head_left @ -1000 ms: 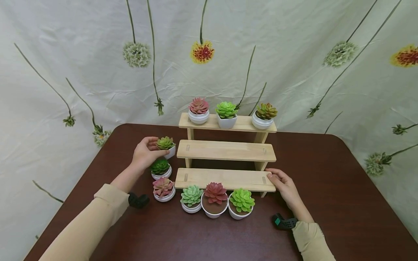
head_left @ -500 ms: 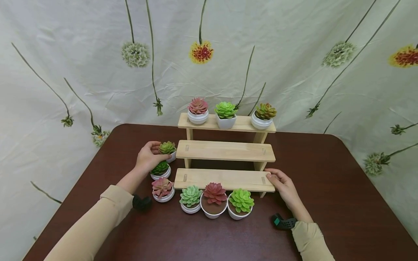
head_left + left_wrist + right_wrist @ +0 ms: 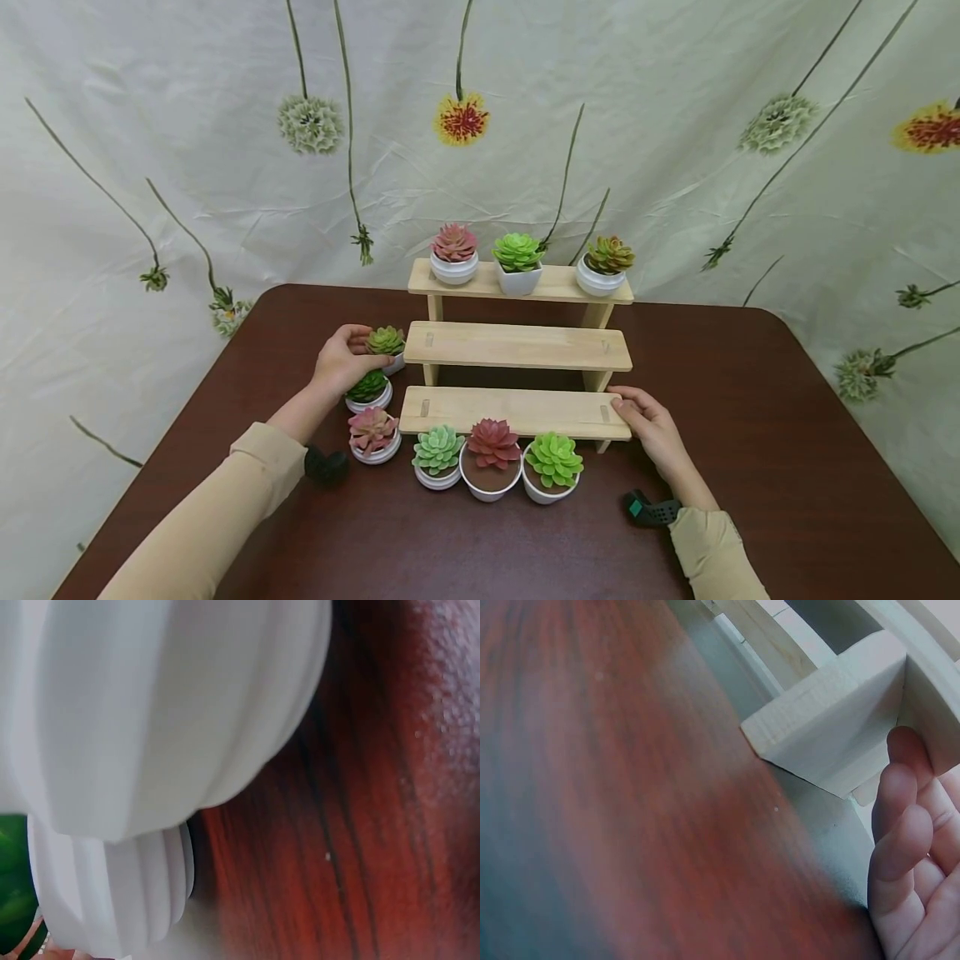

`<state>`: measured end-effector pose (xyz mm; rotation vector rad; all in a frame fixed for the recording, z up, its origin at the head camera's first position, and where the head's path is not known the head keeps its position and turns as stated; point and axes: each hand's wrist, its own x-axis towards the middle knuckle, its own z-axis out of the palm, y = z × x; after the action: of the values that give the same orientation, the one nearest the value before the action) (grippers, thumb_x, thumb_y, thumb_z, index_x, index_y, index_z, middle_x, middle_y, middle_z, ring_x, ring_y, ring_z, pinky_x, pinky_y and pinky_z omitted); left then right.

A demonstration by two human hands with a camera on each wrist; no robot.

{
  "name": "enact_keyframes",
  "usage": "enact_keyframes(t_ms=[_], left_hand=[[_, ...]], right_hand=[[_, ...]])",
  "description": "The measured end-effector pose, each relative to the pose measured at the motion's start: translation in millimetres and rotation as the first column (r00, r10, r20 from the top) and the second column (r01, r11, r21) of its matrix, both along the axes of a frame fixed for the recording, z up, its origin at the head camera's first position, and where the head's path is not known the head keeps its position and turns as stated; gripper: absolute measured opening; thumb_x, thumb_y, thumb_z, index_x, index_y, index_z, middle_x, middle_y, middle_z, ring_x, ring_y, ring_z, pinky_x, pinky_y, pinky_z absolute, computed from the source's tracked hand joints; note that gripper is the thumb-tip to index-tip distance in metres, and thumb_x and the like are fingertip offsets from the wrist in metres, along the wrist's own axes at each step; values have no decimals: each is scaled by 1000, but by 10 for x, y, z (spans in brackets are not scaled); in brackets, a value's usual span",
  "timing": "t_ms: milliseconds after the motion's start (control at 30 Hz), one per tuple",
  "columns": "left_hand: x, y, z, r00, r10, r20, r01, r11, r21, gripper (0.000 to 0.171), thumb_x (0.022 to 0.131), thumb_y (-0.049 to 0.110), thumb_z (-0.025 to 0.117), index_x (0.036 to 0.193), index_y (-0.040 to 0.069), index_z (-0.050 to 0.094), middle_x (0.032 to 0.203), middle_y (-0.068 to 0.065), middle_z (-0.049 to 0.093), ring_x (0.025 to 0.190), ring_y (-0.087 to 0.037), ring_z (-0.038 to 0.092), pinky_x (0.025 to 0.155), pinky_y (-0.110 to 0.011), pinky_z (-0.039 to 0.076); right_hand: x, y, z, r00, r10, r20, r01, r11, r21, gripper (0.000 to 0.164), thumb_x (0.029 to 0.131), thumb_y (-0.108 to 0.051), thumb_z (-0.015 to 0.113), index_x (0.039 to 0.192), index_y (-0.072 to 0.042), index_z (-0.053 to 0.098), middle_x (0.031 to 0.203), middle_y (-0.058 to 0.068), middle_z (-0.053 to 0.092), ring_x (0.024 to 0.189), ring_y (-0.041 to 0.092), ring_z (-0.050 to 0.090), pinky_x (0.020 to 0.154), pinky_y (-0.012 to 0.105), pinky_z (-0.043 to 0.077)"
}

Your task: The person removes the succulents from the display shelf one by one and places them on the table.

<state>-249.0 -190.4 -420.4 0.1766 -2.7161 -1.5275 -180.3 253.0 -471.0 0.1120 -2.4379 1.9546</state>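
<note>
My left hand (image 3: 342,364) grips the white pot (image 3: 395,363) of a small yellow-green succulent (image 3: 386,340), thumb in front and fingers behind, at the left end of the middle shelf (image 3: 517,345). Just nearer are a dark green succulent (image 3: 367,387) and a dusty-pink one (image 3: 372,429). Close-up white ribbed pots (image 3: 165,705) fill much of the left wrist view. My right hand (image 3: 653,427) holds the right end of the lowest shelf (image 3: 510,412), thumb on top. In the right wrist view its curled fingers (image 3: 904,832) lie under the wooden board.
The three-tier wooden stand carries three potted succulents on its top shelf (image 3: 558,285). Before it stand a pale green succulent (image 3: 438,450), a dark red one (image 3: 494,443) and a bright green one (image 3: 554,459). A flower-print cloth (image 3: 660,125) hangs behind the dark table (image 3: 480,558).
My left hand has moved slightly right and nearer, lowering the yellow-green succulent beside the stand, then stayed still. The right hand keeps its hold on the lowest shelf.
</note>
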Motion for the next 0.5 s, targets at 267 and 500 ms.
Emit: enact_keyframes(t_ms=[267, 500], left_hand=[[-8, 12, 72, 1000, -12, -7, 12, 1000, -29, 69, 77, 23, 78, 131, -2, 44, 124, -22, 50, 113, -35, 48, 92, -46, 42], [-32, 85, 260, 997, 14, -82, -14, 1000, -3, 66, 77, 25, 78, 129, 0, 47, 128, -18, 50, 117, -34, 47, 95, -46, 41]], right_hand=[[-4, -6, -2, 1000, -1, 5, 1, 1000, 5, 37, 96, -22, 55, 122, 3, 55, 91, -9, 63, 77, 7, 58, 64, 22, 47], [6, -8, 6, 1000, -8, -5, 8, 1000, 5, 36, 96, -22, 55, 121, 3, 56, 89, -9, 63, 74, 7, 57, 61, 21, 45]])
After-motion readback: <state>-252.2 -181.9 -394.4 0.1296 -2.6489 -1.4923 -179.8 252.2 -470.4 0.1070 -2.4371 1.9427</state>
